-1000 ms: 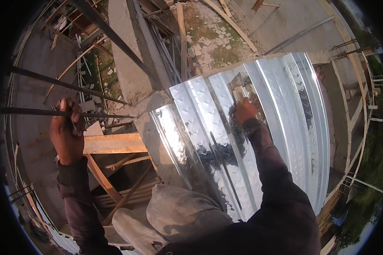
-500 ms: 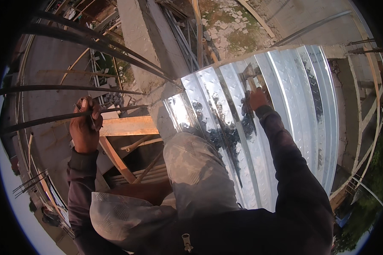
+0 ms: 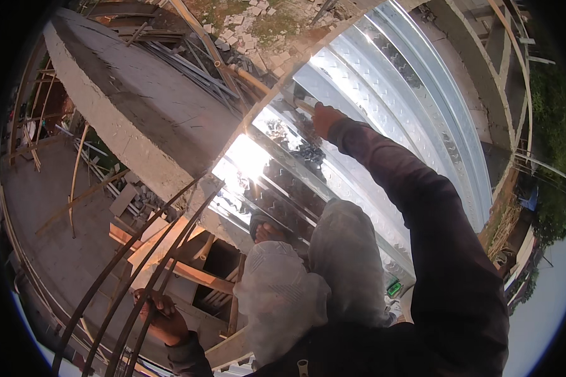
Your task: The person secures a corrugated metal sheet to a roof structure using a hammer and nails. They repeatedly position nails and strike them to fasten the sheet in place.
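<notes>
My right hand (image 3: pixel 327 119) is closed round the light handle of what looks like a hammer (image 3: pixel 303 105), its grey head partly lost in glare. It is over the far edge of shiny ribbed metal decking sheets (image 3: pixel 383 125). At the lower left, my left hand (image 3: pixel 162 319) is closed on one of several dark rebar rods (image 3: pixel 116 301). The rods rise from the concrete beam's corner. My knees are bent over the sheets, and one sandalled foot (image 3: pixel 269 232) rests at the decking's edge.
A long concrete beam (image 3: pixel 126 119) runs to the upper left. Below the left side lie wooden formwork boards (image 3: pixel 195 273), an opening, and rubble (image 3: pixel 144 195). Metal lengths (image 3: pixel 195 69) and broken tiles (image 3: pixel 251 28) lie beyond. A small green object (image 3: pixel 394 289) is near my knee.
My view has turned, and my body is crouched lower. My left hand appears lower down, still on a rod. My right hand with the hammer has shifted left and farther along the decking.
</notes>
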Available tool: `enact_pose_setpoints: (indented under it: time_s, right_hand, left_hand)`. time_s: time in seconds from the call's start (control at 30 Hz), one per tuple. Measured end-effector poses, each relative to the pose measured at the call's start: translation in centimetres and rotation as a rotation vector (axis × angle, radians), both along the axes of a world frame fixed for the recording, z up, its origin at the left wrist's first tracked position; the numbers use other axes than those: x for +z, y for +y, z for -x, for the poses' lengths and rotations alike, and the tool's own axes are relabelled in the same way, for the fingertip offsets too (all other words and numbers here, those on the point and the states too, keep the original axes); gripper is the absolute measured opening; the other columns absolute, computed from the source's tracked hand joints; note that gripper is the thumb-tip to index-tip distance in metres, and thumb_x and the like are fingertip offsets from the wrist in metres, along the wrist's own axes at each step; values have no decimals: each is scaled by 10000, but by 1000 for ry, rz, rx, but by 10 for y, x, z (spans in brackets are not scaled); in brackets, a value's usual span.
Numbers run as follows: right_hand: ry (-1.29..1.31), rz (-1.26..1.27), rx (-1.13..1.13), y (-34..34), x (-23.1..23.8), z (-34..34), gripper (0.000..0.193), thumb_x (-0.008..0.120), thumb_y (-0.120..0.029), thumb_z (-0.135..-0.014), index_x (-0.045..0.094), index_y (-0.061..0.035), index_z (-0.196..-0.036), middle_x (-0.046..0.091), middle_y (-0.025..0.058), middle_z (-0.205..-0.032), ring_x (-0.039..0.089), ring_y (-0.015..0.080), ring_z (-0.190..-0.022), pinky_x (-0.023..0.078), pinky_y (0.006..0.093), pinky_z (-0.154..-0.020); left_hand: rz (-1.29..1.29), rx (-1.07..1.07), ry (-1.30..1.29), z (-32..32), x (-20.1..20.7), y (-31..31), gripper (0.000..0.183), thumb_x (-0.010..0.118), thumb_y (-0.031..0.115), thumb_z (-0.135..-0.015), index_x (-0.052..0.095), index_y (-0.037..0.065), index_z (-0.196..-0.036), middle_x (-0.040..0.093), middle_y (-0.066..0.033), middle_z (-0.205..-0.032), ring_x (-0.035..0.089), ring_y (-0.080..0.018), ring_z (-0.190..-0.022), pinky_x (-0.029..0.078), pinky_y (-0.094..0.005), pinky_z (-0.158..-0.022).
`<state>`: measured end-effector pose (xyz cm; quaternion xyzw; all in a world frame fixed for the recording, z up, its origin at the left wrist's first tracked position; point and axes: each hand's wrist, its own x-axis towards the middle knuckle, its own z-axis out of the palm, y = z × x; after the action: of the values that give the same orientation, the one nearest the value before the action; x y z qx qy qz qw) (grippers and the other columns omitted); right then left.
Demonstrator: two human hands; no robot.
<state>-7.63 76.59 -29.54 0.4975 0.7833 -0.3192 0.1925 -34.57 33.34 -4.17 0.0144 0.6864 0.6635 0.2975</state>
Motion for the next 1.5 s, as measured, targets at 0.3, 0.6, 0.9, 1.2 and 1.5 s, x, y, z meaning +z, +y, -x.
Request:
enact_pose_setpoints:
  time_s: [0.3,0.6,0.9,1.2,1.5]
  right_hand:
    - [-60,122,21,8,-6,-7,341,500,-270,-975,469,-8,-1191,689,241,-930,679,426,-875,515,528,-769]
    - [-15,77,16,-5,-13,-13,396,445,-353,-993,449,17,-1134,676,271,-947,667,448,-898,506,531,-794]
    - [249,-87,28,-47,5,-17,333,471,-297,-992,463,22,-1086,666,284,-853,663,445,-812,516,513,-718]
    - [197,-105,-75,-73,-51,-22,340,490,-303,-988,421,7,-1107,655,299,-799,654,468,-779,510,551,-708]
    - [264,-127,-97,-69,-59,-23,339,526,-298,-968,450,15,-1076,654,288,-789,652,468,-773,516,549,-701]
  left_hand:
    - [248,71,-42,4,20,28,236,491,287,-1036,509,70,-946,445,-7,-668,407,-55,-526,296,-199,-438]
    - [172,-83,-37,21,21,5,208,525,277,-1024,548,72,-998,426,16,-662,390,-45,-526,280,-202,-459]
    - [811,-41,682,5,-45,-28,241,465,251,-1043,567,53,-950,459,-5,-677,360,-48,-495,256,-222,-423]
    - [69,-187,-582,-94,-194,40,141,659,172,-938,585,77,-863,536,37,-687,488,-63,-605,411,-237,-566]
    - [-148,-579,172,-69,-284,315,178,747,157,-873,652,8,-892,604,7,-684,543,-77,-594,434,-234,-545]
